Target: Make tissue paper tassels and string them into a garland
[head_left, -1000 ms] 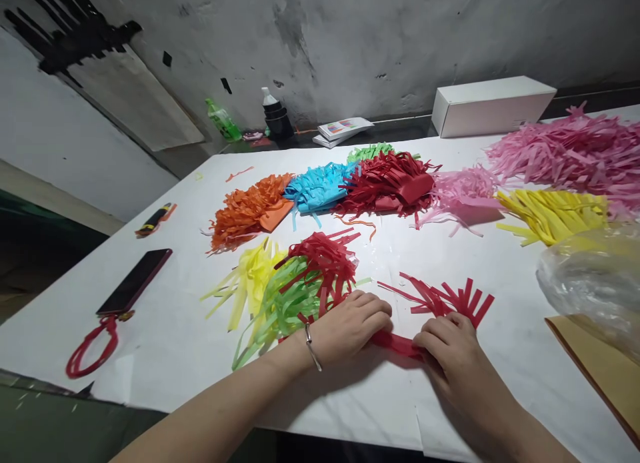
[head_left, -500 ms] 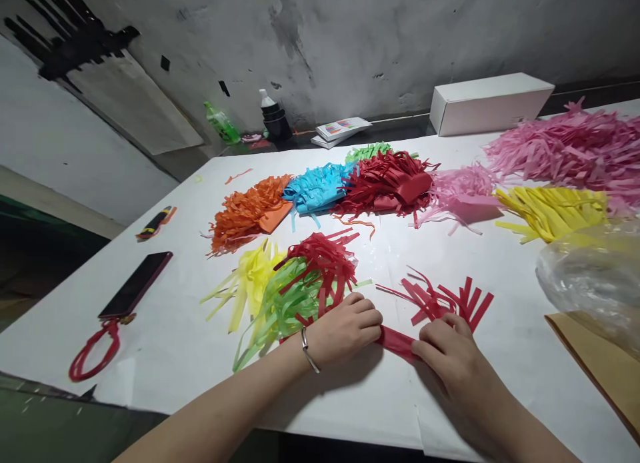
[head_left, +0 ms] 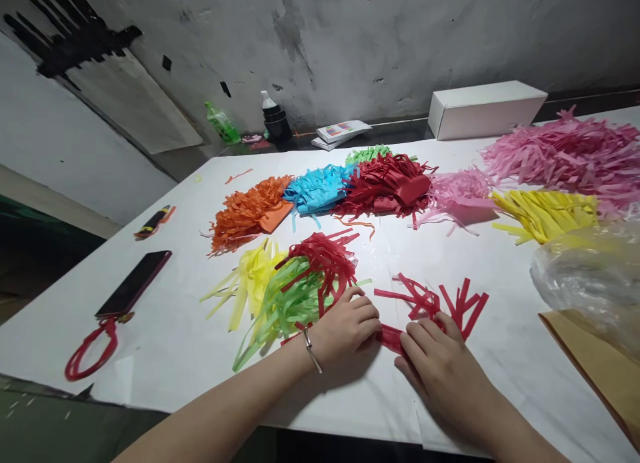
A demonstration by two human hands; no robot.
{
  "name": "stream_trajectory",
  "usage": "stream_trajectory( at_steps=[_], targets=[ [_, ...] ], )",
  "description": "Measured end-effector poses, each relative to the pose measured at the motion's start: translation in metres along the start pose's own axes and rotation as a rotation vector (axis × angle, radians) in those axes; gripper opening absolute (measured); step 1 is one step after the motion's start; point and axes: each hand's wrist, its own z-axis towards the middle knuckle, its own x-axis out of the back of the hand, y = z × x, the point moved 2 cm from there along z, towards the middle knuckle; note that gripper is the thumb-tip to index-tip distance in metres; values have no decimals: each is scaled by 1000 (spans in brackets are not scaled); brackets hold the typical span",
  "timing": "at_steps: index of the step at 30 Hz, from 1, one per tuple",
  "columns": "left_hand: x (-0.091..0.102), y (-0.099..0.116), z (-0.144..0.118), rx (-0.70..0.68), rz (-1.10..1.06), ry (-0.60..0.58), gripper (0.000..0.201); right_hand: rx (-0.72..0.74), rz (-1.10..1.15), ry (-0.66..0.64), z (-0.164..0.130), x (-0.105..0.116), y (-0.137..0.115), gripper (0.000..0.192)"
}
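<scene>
A red paper tassel strip [head_left: 391,338] lies low over the white table, its uncut band running between my two hands. My left hand [head_left: 349,324], with a silver bracelet at the wrist, is closed on the band's left part. My right hand [head_left: 437,356] has its fingers curled over the band's right part, fingertips partly hidden. Red fringe [head_left: 463,310] fans out beyond the right hand. Beside my left hand lie a bunched red fringe [head_left: 325,260], green fringe [head_left: 290,296] and yellow fringe [head_left: 253,276].
Behind are orange [head_left: 245,213], blue [head_left: 319,186], dark red [head_left: 385,186] and pink fringe bundles [head_left: 457,190]. A yellow bundle [head_left: 547,213], plastic bag [head_left: 590,270] and brown envelope [head_left: 595,363] lie right. A phone [head_left: 134,284] lies left; a white box [head_left: 487,110] stands at the back.
My right hand has slid left along the red band, closer to my left hand, so less of the band shows. My left hand has barely moved.
</scene>
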Motion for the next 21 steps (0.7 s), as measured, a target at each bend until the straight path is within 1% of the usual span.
stream_trajectory(
  at_steps=[3,6,9,11,13,15,18,21],
  targets=[
    [10,1,-1,-15,-22,-25,10,74,-49,-42,-1,-3,2,11],
    [16,4,-4,-72,75,-53,13,92,-49,-26,-6,-4,4,13],
    [11,5,-4,-118,150,-53,20,48,-30,15,-4,-2,1,11],
    [6,4,-1,-133,167,-46,23,26,-39,38,0,0,-3,12],
    [1,2,2,-105,148,-41,19,32,-64,46,4,1,-7,13],
    [1,-1,2,-35,69,-33,10,57,-101,48,6,0,-9,13],
    [7,-1,1,45,-52,-16,7,110,-150,57,7,-2,-10,23],
    [14,6,-2,5,3,-24,8,141,-146,65,7,-4,-8,28]
  ],
)
